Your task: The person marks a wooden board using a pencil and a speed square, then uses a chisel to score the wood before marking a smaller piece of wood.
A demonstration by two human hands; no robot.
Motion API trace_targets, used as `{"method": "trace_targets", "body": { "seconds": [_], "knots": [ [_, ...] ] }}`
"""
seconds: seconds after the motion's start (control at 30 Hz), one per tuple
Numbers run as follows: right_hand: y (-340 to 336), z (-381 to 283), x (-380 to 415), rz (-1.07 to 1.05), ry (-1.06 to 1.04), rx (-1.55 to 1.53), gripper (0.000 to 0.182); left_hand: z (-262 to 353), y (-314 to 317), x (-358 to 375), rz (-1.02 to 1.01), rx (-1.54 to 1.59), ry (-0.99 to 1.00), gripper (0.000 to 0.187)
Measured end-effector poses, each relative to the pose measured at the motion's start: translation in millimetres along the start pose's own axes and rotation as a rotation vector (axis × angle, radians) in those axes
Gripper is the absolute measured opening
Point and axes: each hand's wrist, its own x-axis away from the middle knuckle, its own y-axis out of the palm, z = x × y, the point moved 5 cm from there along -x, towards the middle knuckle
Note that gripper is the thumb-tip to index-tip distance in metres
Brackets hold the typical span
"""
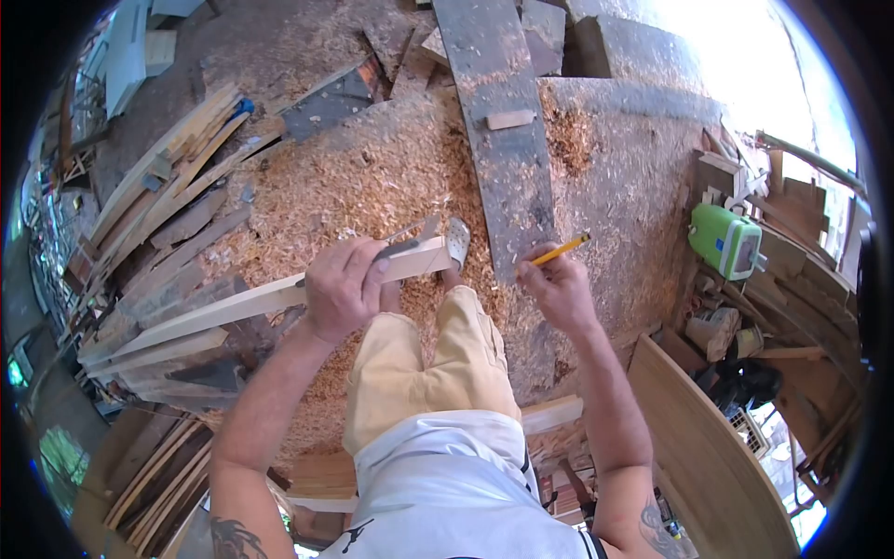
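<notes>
My left hand (343, 284) is closed round a long pale wooden plank (228, 306) near its end. In the same grip is a dark angled tool (402, 248) with a thin metal part, lying across the plank's end; it resembles a carpenter's square, but its exact kind is hard to make out. A faint line shows on the plank face beside the tool. My right hand (561, 287) pinches a yellow pencil (562, 249), held apart from the plank, to its right. Beneath the plank's end, one foot in a light perforated shoe (457, 240) shows among the shavings.
Wood shavings (345, 168) cover the ground. A dark long board (498, 168) lies ahead, with a small wood block (509, 119) on it. Stacked timber (177, 172) lies left. To the right are a green box-like device (724, 242) and a wide wooden panel (698, 438).
</notes>
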Motion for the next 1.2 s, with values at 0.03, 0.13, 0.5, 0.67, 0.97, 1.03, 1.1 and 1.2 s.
{"method": "trace_targets", "body": {
  "seconds": [0.03, 0.13, 0.5, 0.67, 0.97, 1.03, 1.1, 1.2],
  "knots": [
    [5, 10, 3, 0.003, 0.020, 0.001, 0.015, -3, -4, 1, 0.018, -0.007, -0.032, 0.016],
    [20, 28, 10, 0.019, 0.036, -0.030, 0.017, -2, -24, -1, 0.109, -0.033, -0.016, 0.014],
    [43, 86, 15, -0.008, 0.188, 0.011, 0.028, 84, -86, -1, 0.234, 0.185, 0.063, 0.016],
    [41, 151, 33, 0.063, 0.332, -0.068, 0.030, 78, -58, 31, 0.019, 0.080, 0.040, 0.022],
    [78, 191, 95, 0.266, 0.349, -0.194, 0.028, 24, -24, 49, 0.053, -0.140, 0.138, 0.015],
    [93, 189, 100, 0.299, 0.310, -0.247, 0.027, 19, -16, 52, 0.047, -0.179, 0.174, 0.016],
    [105, 177, 109, 0.316, 0.273, -0.287, 0.021, 18, -8, 54, 0.056, -0.204, 0.211, 0.016],
    [126, 168, 114, 0.333, 0.223, -0.450, 0.019, 16, -3, 58, 0.087, -0.235, 0.254, 0.017]
  ]
}}
